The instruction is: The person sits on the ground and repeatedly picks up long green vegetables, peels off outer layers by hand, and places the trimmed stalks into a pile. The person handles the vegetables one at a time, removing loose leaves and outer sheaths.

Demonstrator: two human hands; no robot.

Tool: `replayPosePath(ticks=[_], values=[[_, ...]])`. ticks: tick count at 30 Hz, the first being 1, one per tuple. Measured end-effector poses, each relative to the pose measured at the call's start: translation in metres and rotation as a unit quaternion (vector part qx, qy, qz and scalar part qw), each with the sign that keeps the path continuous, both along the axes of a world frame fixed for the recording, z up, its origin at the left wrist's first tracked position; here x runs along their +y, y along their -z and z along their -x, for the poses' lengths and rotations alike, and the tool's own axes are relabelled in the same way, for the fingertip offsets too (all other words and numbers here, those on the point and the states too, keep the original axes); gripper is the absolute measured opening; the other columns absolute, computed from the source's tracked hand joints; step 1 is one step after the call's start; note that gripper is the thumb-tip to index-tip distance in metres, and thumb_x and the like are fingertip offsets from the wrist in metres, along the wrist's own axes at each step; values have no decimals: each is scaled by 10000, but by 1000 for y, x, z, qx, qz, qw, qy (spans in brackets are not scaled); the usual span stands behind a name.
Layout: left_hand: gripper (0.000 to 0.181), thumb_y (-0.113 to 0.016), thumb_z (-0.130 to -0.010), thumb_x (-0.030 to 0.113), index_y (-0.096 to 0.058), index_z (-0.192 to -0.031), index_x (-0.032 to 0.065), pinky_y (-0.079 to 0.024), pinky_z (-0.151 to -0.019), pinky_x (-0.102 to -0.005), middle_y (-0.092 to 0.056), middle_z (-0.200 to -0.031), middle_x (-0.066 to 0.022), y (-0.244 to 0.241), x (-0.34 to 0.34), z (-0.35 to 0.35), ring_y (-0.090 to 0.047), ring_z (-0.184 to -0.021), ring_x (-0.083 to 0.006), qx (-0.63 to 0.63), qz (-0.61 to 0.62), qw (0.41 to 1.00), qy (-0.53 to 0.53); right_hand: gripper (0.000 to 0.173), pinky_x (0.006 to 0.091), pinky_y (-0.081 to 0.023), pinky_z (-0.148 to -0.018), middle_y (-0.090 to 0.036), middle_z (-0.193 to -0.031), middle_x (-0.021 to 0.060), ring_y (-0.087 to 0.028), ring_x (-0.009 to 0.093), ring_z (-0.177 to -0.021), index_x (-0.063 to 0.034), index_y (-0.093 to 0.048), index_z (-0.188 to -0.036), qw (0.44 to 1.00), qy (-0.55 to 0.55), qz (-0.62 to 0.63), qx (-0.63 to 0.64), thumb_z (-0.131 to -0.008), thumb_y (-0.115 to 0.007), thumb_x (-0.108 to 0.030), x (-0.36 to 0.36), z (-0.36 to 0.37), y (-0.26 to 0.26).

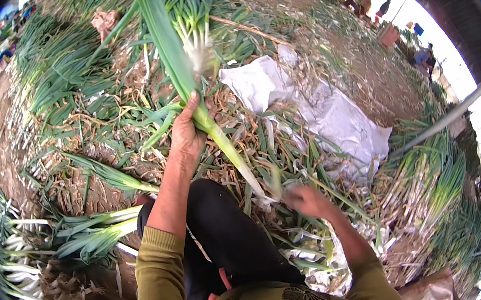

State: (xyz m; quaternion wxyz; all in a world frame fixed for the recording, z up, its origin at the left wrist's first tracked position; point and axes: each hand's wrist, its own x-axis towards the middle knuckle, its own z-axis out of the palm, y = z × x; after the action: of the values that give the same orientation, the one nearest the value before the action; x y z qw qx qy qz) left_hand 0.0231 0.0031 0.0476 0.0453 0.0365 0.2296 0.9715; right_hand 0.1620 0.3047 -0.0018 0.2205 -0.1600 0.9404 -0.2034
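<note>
My left hand [187, 129] grips a large leek-like green onion [226, 143] around the middle of its stalk. The broad green leaves point up and away, while the white root end slants down to the right. Beside that root end is my right hand [308, 200], blurred by motion with its fingers curled. A blurred pale green strip [276, 181] stands between the root end and the right fingers; whether the fingers hold it is unclear. Trimmed leaves and peelings [263, 147] litter the ground beneath the stalk.
Several green onions [194, 24] stand bunched ahead. White sheets [342, 123] lie on the right. Onion heaps [60, 60] cover the far left, and more [437, 188] lie at right. White stalks with roots [35, 286] are lined up at lower left. A metal pole [458, 107] slants at right.
</note>
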Motion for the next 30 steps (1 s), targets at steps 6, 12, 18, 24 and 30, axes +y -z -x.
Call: replayPosePath(ticks=[6,12,18,24,30], values=[[268,-620,-788,317,-480,-871,103,-375,-580,-311,-466,-688,-59,5,12,0,-429,-598,-175,48,-64,995,58,271,290,-481,-684,-604,-897,106,-578,152,-774,-14,-566,-975,946,47,261,184,-764,-652,-161,-105,78,-39],[295,-627,-780,336,-486,-882,98,-384,-561,-319,-468,-676,-62,2,3,-2,-430,-557,-179,29,-55,996,66,237,305,-453,-596,-583,-648,130,-540,164,-566,43,-585,-776,956,21,234,175,-638,-642,-141,-125,93,-45],[315,-626,-782,334,-469,-891,83,-396,-574,-351,-501,-677,-94,7,8,-1,-462,-573,-210,45,-40,991,120,314,306,-435,-553,-574,-613,141,-505,139,-513,33,-607,-847,962,63,193,180,-605,-650,-163,-128,92,-43],[331,-594,-793,383,-512,-931,94,-355,-532,-298,-458,-644,-65,8,15,-2,-399,-548,-173,73,-68,983,155,181,289,-468,-615,-645,-792,131,-581,178,-609,11,-628,-753,960,128,242,61,-604,-613,-91,-106,93,-23],[323,-601,-797,367,-487,-923,93,-361,-514,-303,-449,-636,-59,-8,3,0,-413,-531,-170,88,-76,985,129,264,272,-483,-643,-584,-997,58,-543,105,-715,-111,-619,-952,969,152,188,-58,-700,-594,-36,-38,69,21]])
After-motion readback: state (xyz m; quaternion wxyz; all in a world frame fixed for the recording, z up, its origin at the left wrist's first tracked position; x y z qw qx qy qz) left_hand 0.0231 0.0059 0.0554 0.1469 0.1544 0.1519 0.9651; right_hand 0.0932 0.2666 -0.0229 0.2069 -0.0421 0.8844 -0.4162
